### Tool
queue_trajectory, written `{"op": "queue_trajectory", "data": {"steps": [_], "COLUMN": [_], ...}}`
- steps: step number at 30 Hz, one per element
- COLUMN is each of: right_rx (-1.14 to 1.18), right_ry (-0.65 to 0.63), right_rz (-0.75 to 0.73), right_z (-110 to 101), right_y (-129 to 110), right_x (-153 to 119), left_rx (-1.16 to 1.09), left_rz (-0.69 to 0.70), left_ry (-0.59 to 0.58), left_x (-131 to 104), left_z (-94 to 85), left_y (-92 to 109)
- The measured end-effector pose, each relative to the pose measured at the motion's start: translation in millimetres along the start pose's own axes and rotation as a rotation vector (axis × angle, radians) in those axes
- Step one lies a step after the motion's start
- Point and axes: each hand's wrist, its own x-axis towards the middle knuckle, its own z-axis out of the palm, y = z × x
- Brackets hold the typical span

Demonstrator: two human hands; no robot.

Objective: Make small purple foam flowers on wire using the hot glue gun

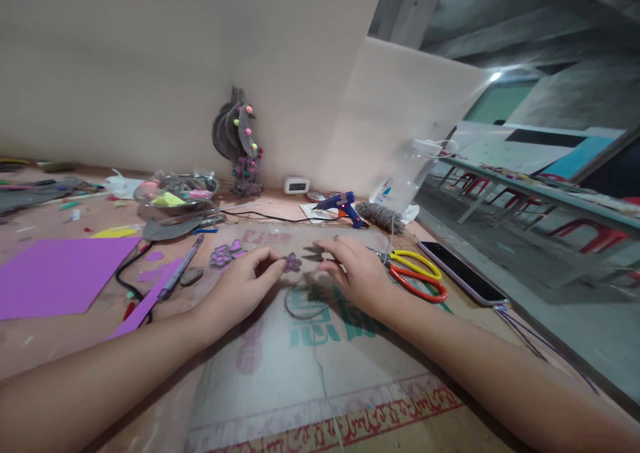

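My left hand pinches a small purple flower with a grey outline between thumb and fingertips. Across from it, my right hand curls over a pair of scissors, its thumb and fingers around the dark blades. The blade tips point left, toward the flower, a little apart from it. Past the hand's right side show the yellow and orange scissor handles; the middle part is mostly hidden. A grey cord loops on the mat below the hands. Another purple petalled piece lies behind my left hand.
Purple sheet, pen and scraps lie left. Behind are a filled bowl, a grey ornament with coloured beads, a blue glue gun, grey yarn and a bottle. A phone lies near the right edge.
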Motion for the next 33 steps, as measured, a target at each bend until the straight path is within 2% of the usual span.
{"op": "queue_trajectory", "data": {"steps": [4,10,13,16,18,20,23,26,33], "right_rx": [0.118,0.124,0.126,0.231,0.321,0.411,0.552,0.666,0.751], "right_ry": [-0.051,-0.192,-0.095,0.049,0.089,0.087,-0.001,-0.075,-0.113], "right_rz": [0.224,0.227,0.184,0.080,0.081,0.211,0.420,0.482,0.585], "right_z": [9,21,14,4,-1,-2,-1,4,11], "right_y": [8,14,11,1,-10,-20,-30,-33,-32], "right_x": [1,-2,-1,0,2,5,11,14,13], "left_rx": [-0.007,-0.007,-0.004,-0.005,0.000,0.005,0.020,0.072,0.119], "left_rz": [0.011,0.028,0.023,0.005,-0.003,0.007,0.058,0.101,0.119], "left_ry": [0.001,-0.012,-0.022,-0.028,-0.034,-0.042,-0.041,-0.032,-0.062], "left_x": [0,0,0,0,0,-1,-2,-3,-5], "left_z": [-0.4,-0.3,-0.4,-0.3,0.0,0.5,1.5,2.3,2.5], "left_y": [-3,-2,-1,2,3,3,1,-1,-1]}}
